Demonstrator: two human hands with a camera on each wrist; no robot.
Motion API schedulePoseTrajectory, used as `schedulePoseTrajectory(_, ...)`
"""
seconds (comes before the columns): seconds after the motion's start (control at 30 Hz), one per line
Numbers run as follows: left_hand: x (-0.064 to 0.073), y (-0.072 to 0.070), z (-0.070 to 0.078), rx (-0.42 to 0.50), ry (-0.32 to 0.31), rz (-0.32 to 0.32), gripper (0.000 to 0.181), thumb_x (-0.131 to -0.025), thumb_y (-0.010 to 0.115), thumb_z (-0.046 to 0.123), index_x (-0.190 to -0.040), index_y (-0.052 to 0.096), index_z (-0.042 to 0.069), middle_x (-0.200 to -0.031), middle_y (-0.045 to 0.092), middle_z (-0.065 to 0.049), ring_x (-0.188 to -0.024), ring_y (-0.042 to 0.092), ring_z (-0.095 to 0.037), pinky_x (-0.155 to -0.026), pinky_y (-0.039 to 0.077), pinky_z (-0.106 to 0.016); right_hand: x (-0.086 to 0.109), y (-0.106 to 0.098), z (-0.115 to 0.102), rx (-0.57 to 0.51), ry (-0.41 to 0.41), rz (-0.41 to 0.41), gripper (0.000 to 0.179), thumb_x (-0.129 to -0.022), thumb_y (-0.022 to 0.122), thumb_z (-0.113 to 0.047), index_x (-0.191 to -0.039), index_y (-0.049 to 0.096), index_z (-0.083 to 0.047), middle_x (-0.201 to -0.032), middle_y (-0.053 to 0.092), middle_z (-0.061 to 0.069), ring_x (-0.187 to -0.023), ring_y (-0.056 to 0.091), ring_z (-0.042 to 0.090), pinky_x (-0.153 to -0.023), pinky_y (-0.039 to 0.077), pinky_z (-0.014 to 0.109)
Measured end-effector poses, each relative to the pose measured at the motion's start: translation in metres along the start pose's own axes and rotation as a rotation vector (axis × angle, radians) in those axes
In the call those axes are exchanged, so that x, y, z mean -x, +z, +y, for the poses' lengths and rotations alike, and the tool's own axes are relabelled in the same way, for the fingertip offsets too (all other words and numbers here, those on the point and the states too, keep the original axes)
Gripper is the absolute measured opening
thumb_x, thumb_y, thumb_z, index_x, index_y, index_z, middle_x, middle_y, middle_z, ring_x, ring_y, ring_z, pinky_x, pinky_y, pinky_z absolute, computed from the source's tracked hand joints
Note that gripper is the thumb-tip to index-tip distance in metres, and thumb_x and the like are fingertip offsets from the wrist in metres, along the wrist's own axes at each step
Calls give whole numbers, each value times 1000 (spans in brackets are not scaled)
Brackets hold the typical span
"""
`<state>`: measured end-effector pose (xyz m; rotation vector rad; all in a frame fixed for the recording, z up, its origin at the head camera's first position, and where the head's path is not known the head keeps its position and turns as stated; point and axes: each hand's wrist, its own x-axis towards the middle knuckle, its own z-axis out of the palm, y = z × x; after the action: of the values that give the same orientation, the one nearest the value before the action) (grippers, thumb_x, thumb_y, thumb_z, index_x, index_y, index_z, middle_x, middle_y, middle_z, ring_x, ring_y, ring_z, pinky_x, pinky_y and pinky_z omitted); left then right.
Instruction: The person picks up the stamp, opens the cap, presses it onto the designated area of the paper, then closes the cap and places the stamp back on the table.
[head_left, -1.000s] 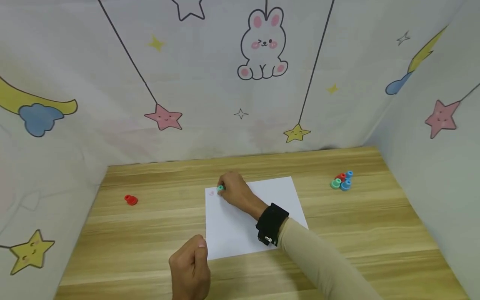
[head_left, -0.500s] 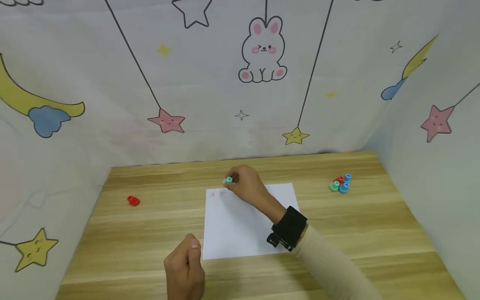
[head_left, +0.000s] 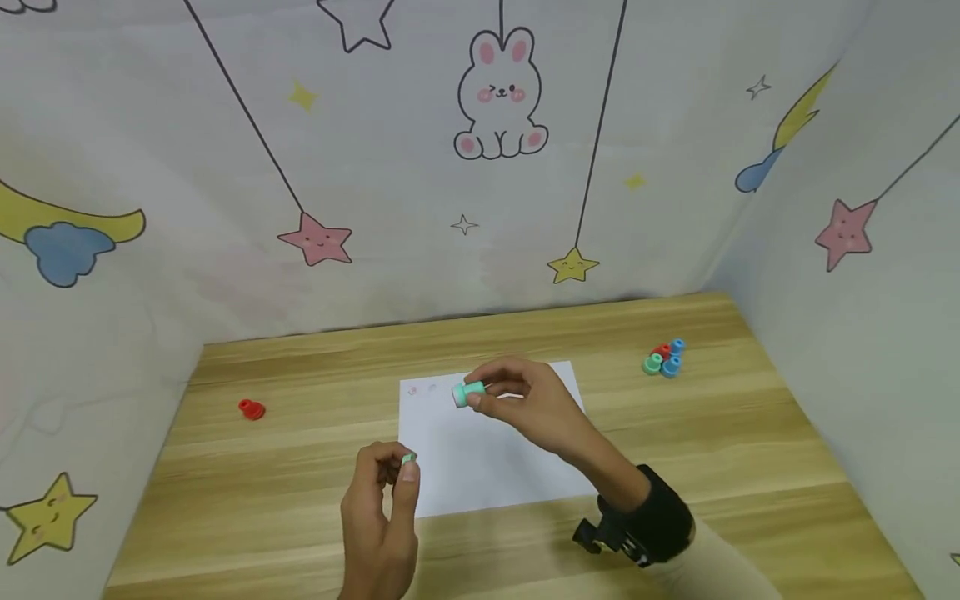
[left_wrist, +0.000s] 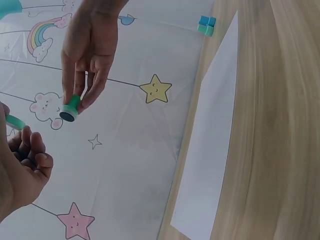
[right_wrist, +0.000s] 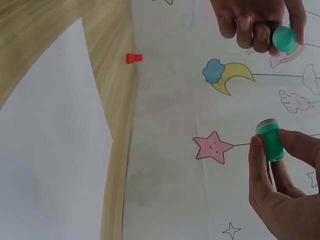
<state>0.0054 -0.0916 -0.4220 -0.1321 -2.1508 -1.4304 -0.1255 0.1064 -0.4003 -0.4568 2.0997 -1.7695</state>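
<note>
Stamp (head_left: 468, 393) is pinched in right hand (head_left: 538, 410), cap (head_left: 408, 458) in left hand (head_left: 381, 510); slack grip could drop stamp, smudging paper (head_left: 487, 467).

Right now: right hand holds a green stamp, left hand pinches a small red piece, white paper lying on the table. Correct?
One error: the small piece in the left hand is green, not red; the right wrist view shows it. The right hand does hold a green stamp, and the white paper lies on the table.
</note>
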Motion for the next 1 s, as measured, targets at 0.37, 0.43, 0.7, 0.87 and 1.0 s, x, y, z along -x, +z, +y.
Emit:
schedulePoseTrajectory(0.37,-8,15,9,98,43,-83,35,-99,63,-9,-130,61,7,-101,56,-2,-79,53,-10,-64,44,-26,49,2,4,-240,-42,-42,26,-99,77,-14,-124,71,-8,-119,72,11,-109,76,27,-93,62,34)
schedulePoseTrajectory(0.43,-8,17,10,67,51,-99,37,-98,67,-7,-131,62,8,-107,59,-2,-80,56,-9,-65,44,-25,54,5,4,-249,-70,-29,24,-98,77,-12,-122,72,-9,-121,71,11,-109,74,25,-92,62,34)
schedulePoseTrajectory(0.7,-7,22,13,2,68,-146,42,-96,72,-3,-134,63,11,-120,64,-2,-87,61,-9,-67,47,-23,63,12,6,-269,-162,-20,23,-99,74,-6,-122,72,-7,-124,69,15,-112,72,26,-92,63,35)
schedulePoseTrajectory(0.87,-8,24,15,16,73,-174,42,-97,72,-2,-135,63,12,-122,65,-2,-87,62,-10,-66,47,-23,65,12,7,-267,-180,-11,23,-99,74,-5,-121,72,-6,-123,70,16,-112,72,27,-93,63,36)
schedulePoseTrajectory(1.0,-8,24,16,14,68,-195,44,-97,73,-2,-137,64,14,-124,66,-2,-88,63,-10,-66,48,-23,67,12,6,-275,-155,5,22,-99,75,-6,-121,72,-8,-123,70,14,-114,71,26,-93,63,36)
